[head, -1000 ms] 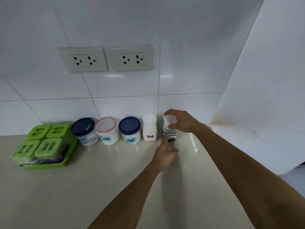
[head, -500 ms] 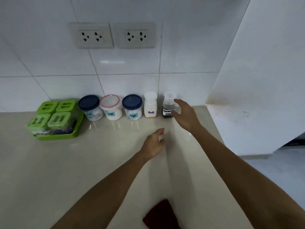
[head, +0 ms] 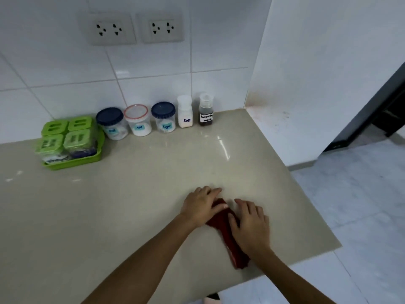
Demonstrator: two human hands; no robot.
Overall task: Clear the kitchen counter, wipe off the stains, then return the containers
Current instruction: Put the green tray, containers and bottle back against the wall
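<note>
Resting on the dark red cloth (head: 221,227), left hand (head: 202,207) and right hand (head: 251,227), fingers (head: 215,190) loosely straight, released.

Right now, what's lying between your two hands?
The head view shows the folded red cloth between the left hand and the right hand; both touch it on the counter.

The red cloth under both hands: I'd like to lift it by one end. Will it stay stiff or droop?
Probably droop: the red cloth lies folded and bunched on the counter, so it looks soft. It seems thin and likely light, flattened under the left hand and right hand. On the glossy surface it may slide when pushed.
</note>
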